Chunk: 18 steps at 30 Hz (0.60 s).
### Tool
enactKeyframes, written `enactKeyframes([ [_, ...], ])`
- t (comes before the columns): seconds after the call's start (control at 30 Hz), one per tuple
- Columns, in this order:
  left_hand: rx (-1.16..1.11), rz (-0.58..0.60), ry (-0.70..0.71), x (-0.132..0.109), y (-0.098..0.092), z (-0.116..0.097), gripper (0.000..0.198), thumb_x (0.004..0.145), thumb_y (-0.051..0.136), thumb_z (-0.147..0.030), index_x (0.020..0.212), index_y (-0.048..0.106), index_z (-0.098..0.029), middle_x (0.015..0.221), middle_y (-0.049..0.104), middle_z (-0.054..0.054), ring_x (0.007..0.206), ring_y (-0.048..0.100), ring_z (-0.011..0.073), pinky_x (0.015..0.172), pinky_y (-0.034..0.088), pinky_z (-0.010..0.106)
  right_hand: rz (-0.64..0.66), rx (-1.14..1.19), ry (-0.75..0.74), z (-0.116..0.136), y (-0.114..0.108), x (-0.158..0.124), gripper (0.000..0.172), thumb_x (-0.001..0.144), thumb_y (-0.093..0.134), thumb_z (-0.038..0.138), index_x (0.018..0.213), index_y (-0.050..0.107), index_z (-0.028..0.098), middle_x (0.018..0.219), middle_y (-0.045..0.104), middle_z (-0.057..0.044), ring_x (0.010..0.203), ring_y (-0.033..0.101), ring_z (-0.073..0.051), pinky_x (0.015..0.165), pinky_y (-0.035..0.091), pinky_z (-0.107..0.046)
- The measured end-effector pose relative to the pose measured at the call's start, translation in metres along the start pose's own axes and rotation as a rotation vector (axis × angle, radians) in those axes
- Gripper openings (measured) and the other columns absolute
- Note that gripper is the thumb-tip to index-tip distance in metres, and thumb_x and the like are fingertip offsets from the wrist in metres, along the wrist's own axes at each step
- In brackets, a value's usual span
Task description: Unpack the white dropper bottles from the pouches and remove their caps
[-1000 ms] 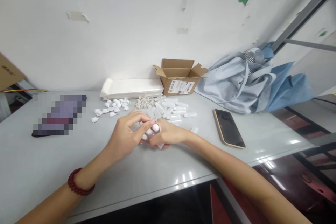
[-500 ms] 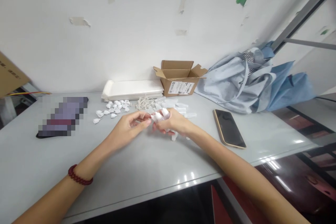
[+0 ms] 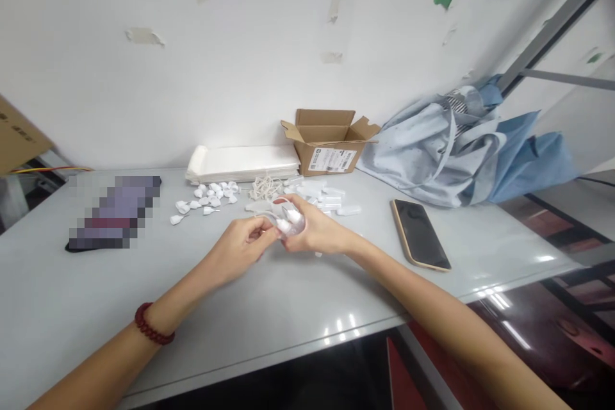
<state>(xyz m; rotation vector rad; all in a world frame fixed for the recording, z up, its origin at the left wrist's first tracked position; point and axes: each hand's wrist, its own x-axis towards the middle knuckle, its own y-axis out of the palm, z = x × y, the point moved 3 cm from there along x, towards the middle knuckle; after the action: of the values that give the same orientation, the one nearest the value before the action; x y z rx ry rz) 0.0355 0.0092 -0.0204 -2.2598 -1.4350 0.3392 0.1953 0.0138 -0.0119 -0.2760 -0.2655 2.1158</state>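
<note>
My left hand [image 3: 244, 245] and my right hand [image 3: 312, 230] meet over the middle of the grey table [image 3: 269, 298]. The right hand's fingers are curled round a small clear plastic piece [image 3: 291, 219], and white covers sit on its fingertips. The left hand's thumb and fingers pinch together at the left end of that piece. Just behind the hands lie a pile of small clear plastic tubes [image 3: 327, 198], a scatter of small white caps [image 3: 206, 197] and a tangle of thin white string [image 3: 264, 188].
A stack of white bags [image 3: 240, 163] and an open cardboard box [image 3: 329, 141] stand against the wall. A phone [image 3: 419, 234] lies face up to the right, with blue cloth [image 3: 461, 147] behind it. A dark blurred object [image 3: 113, 211] lies at left. The table's front edge runs near my forearms.
Both hands have lifted slightly from the tabletop and moved a little away from me. The right hand has turned, so the clear piece now shows between its fingers, and the left hand has closed in on it.
</note>
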Motion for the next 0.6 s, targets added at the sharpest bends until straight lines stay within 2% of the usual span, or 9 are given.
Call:
enactKeyframes([
  [0.13, -0.165, -0.023, -0.113, 0.001, 0.006, 0.006, 0.038, 0.085, 0.047, -0.040, 0.053, 0.041, -0.020, 0.045, 0.042, -0.005, 0.042, 0.043, 0.0106, 0.046, 0.037, 0.023, -0.058, -0.082, -0.046, 0.005, -0.001, 0.000, 0.074, 0.064, 0.062, 0.014, 0.131, 0.032, 0.023, 0.066, 0.048, 0.008, 0.050, 0.040, -0.007, 0.044, 0.032, -0.019],
  [0.23, -0.200, -0.017, -0.200, 0.003, 0.005, 0.009, 0.035, 0.082, 0.050, -0.038, 0.054, 0.048, -0.019, 0.049, 0.048, -0.003, 0.042, 0.047, 0.0105, 0.044, 0.039, 0.023, -0.052, -0.135, -0.054, 0.004, -0.002, 0.000, 0.072, 0.065, 0.062, 0.014, 0.130, 0.032, 0.023, 0.064, 0.047, 0.008, 0.049, 0.039, -0.007, 0.045, 0.032, -0.020],
  [0.33, -0.192, 0.055, -0.197, 0.005, 0.005, 0.010, 0.029, 0.082, 0.050, -0.035, 0.061, 0.056, -0.017, 0.055, 0.055, -0.001, 0.047, 0.052, 0.0118, 0.046, 0.043, 0.024, -0.027, -0.170, -0.086, 0.002, 0.001, 0.001, 0.073, 0.066, 0.061, 0.013, 0.131, 0.030, 0.022, 0.066, 0.051, 0.008, 0.054, 0.045, -0.009, 0.051, 0.037, -0.021],
  [0.4, -0.242, 0.072, -0.208, 0.005, 0.006, 0.012, 0.028, 0.082, 0.050, -0.034, 0.061, 0.056, -0.017, 0.055, 0.054, -0.001, 0.047, 0.052, 0.0117, 0.046, 0.044, 0.024, -0.026, -0.213, -0.125, 0.001, 0.004, 0.002, 0.074, 0.067, 0.061, 0.013, 0.132, 0.028, 0.021, 0.068, 0.054, 0.006, 0.057, 0.048, -0.011, 0.055, 0.039, -0.023],
  [0.53, -0.445, 0.023, -0.321, 0.004, 0.011, 0.016, 0.032, 0.082, 0.050, -0.038, 0.057, 0.050, -0.016, 0.050, 0.046, -0.003, 0.040, 0.042, 0.0084, 0.039, 0.036, 0.022, -0.045, -0.372, -0.228, 0.002, 0.010, 0.002, 0.071, 0.070, 0.060, 0.015, 0.133, 0.027, 0.020, 0.076, 0.059, 0.003, 0.063, 0.053, -0.014, 0.064, 0.041, -0.027],
  [0.6, -0.497, 0.060, -0.348, 0.004, 0.011, 0.015, 0.033, 0.083, 0.049, -0.039, 0.060, 0.052, -0.016, 0.051, 0.046, -0.003, 0.039, 0.041, 0.0074, 0.039, 0.033, 0.021, -0.042, -0.439, -0.256, 0.001, 0.011, 0.002, 0.069, 0.072, 0.060, 0.015, 0.133, 0.027, 0.019, 0.082, 0.062, 0.000, 0.068, 0.055, -0.016, 0.069, 0.042, -0.029],
])
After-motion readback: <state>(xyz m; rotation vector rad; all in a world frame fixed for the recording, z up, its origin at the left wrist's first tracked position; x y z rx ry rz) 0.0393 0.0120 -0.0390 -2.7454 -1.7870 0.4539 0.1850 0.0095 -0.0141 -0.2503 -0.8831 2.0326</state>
